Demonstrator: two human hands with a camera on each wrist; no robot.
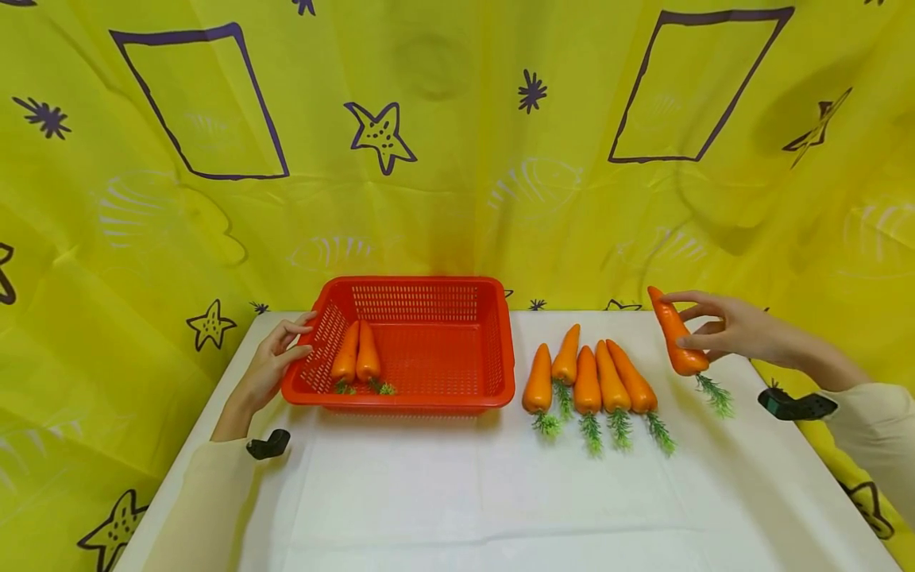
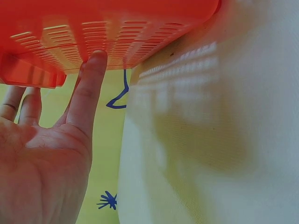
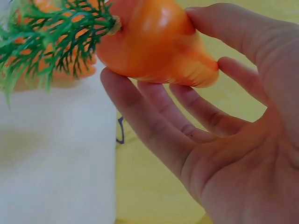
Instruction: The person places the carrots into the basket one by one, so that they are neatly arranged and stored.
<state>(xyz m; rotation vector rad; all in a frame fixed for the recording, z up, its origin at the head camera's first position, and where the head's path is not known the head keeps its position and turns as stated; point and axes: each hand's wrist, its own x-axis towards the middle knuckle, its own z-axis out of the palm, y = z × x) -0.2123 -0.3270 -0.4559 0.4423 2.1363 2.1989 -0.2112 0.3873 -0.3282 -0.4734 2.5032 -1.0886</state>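
Note:
My right hand (image 1: 736,326) holds an orange toy carrot (image 1: 675,338) between thumb and fingers, raised at the table's right side. Its narrow tip points up and its green plastic leaves (image 3: 56,35) hang at the lower end. At the left, my left hand (image 1: 268,365) touches the side of a red plastic basket (image 1: 422,401). One straight finger meets the slotted outer wall (image 2: 96,32) under the rim in the left wrist view, while other fingertips are hidden behind the rim. Two carrots (image 1: 368,353) lie side by side in the basket's left part.
Several more carrots (image 1: 586,381) lie in a row between the basket and my right hand, leaves toward me. All stand on a white-covered table (image 1: 429,492). A yellow patterned curtain (image 1: 443,222) hangs behind it and along both sides.

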